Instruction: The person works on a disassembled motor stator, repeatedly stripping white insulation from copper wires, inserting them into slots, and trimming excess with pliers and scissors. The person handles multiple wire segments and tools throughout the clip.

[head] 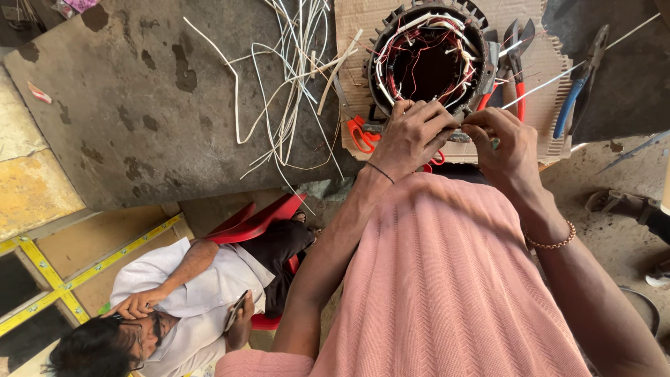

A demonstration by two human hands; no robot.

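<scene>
Loose white sleeving [279,105] lies on the worktop [139,105] left of my fingers. My left hand [412,132] pinches the near rim of the motor stator [427,63]; heavy, I judge, with fragile copper windings. My right hand [506,143] is closed on a thin, stiff white wire [551,82], red-handled cutters [518,63] just beyond.

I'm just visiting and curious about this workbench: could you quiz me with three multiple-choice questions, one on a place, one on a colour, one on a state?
1. Where does the round motor stator rest?
A. on cardboard
B. on the floor
C. on a chair

2. What colour are the plier handles at far right?
A. yellow
B. blue
C. green

3. What are both hands doing?
A. resting apart
B. holding a phone
C. meeting at the stator's near rim

Answers: 1 A, cardboard sheet lies beneath it. 2 B, the grips show blue. 3 C, left hand and right hand pinch wire there.
</scene>
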